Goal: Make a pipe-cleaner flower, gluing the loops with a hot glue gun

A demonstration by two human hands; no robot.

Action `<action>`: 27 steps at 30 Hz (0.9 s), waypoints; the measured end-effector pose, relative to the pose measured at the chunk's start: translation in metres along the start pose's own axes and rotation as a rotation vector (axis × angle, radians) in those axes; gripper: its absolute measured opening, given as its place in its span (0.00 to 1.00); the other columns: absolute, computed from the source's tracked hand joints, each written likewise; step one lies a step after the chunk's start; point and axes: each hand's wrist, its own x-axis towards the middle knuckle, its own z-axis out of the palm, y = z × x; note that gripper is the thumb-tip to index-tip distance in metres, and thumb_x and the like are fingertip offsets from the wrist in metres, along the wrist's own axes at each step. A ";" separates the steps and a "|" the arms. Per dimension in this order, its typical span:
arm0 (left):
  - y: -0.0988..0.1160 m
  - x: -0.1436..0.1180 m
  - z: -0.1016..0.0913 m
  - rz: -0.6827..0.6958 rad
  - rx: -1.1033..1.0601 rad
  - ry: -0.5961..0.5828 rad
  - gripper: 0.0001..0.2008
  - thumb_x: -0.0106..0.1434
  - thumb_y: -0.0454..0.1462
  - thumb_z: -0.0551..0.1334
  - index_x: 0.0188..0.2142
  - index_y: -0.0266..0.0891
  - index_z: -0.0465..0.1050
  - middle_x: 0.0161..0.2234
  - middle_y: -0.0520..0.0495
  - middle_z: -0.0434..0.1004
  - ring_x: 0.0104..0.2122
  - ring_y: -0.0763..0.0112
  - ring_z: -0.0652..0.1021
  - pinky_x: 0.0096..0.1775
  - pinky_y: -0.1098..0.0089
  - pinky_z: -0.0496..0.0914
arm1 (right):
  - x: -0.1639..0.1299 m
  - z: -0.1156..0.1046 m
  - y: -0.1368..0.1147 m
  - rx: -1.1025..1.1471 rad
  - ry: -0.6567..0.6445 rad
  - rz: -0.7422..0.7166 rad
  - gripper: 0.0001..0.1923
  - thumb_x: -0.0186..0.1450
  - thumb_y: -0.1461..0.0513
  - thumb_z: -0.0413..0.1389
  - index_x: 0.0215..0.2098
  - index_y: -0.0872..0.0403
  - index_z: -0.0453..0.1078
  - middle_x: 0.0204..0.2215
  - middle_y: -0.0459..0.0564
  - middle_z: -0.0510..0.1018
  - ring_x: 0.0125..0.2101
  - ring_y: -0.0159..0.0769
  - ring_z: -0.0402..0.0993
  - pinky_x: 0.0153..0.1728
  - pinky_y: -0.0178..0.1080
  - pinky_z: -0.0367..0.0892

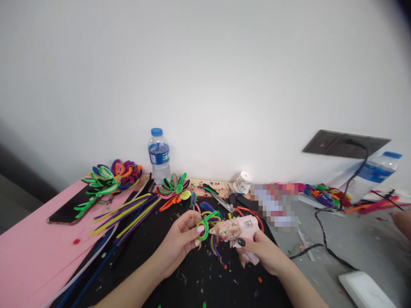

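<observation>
My left hand (pixel 184 235) pinches a looped pipe-cleaner piece (pixel 203 229) in green, yellow and purple. Closed around the handle of a pale pink hot glue gun (pixel 250 226) is my right hand (pixel 257 250). The gun's nozzle, crusted with beige residue and colored specks, points left and nearly meets the loop; whether they touch I cannot tell. Behind and below the nozzle hang more striped pipe-cleaner loops (pixel 215 246). Red-handled scissors (pixel 237 209) lie just beyond the gun, partly hidden by it.
A water bottle (pixel 159 156) stands against the wall. Pipe-cleaner flowers (pixel 175 188) and loose pipe cleaners (pixel 128 214) lie left, near a phone (pixel 64 209). A paper cup (pixel 242 182) sits at the back. A black cable (pixel 324 231) crosses the right side; another person's hand (pixel 403 222) shows there.
</observation>
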 end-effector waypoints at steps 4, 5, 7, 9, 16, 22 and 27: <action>0.000 0.000 -0.001 0.003 -0.007 -0.002 0.07 0.55 0.32 0.64 0.34 0.40 0.69 0.27 0.57 0.63 0.20 0.85 0.63 0.24 0.78 0.62 | 0.000 0.000 0.000 -0.014 0.013 0.013 0.17 0.47 0.57 0.66 0.28 0.58 0.66 0.13 0.38 0.65 0.13 0.23 0.59 0.18 0.32 0.65; 0.000 0.000 -0.001 0.003 -0.004 -0.004 0.07 0.55 0.32 0.64 0.34 0.40 0.69 0.27 0.57 0.63 0.20 0.85 0.63 0.24 0.78 0.62 | 0.000 -0.001 0.000 -0.003 0.005 0.005 0.17 0.47 0.57 0.65 0.28 0.58 0.66 0.13 0.38 0.65 0.13 0.23 0.58 0.18 0.32 0.65; -0.001 -0.001 -0.001 -0.003 0.005 -0.008 0.07 0.55 0.32 0.64 0.34 0.40 0.69 0.27 0.57 0.63 0.21 0.84 0.64 0.24 0.78 0.62 | 0.001 -0.002 0.002 0.026 -0.010 -0.027 0.17 0.49 0.55 0.64 0.28 0.59 0.66 0.13 0.38 0.65 0.13 0.22 0.58 0.18 0.32 0.65; -0.001 -0.001 -0.001 -0.013 0.014 -0.017 0.07 0.55 0.32 0.64 0.33 0.41 0.69 0.28 0.56 0.63 0.21 0.84 0.64 0.24 0.78 0.62 | 0.001 -0.003 0.003 0.039 -0.007 -0.052 0.17 0.50 0.54 0.64 0.28 0.59 0.66 0.13 0.38 0.64 0.13 0.22 0.58 0.18 0.32 0.65; -0.001 -0.003 0.002 -0.036 0.029 -0.047 0.06 0.55 0.32 0.65 0.32 0.40 0.69 0.27 0.56 0.64 0.21 0.84 0.64 0.24 0.78 0.62 | 0.001 0.002 -0.002 0.030 0.012 -0.052 0.19 0.50 0.52 0.64 0.28 0.58 0.66 0.13 0.37 0.64 0.13 0.22 0.58 0.18 0.31 0.64; 0.000 -0.004 0.003 -0.037 0.022 -0.052 0.07 0.54 0.32 0.65 0.32 0.40 0.68 0.27 0.56 0.65 0.20 0.84 0.63 0.23 0.78 0.61 | 0.001 0.003 -0.002 0.019 0.014 -0.039 0.19 0.49 0.52 0.64 0.27 0.58 0.65 0.13 0.37 0.64 0.13 0.21 0.57 0.18 0.31 0.64; -0.002 -0.003 0.001 -0.033 0.022 -0.045 0.06 0.55 0.32 0.65 0.32 0.40 0.68 0.27 0.56 0.64 0.21 0.83 0.63 0.24 0.78 0.61 | 0.002 0.000 0.001 0.027 -0.018 -0.053 0.18 0.51 0.53 0.63 0.27 0.58 0.65 0.13 0.37 0.63 0.13 0.22 0.58 0.18 0.31 0.65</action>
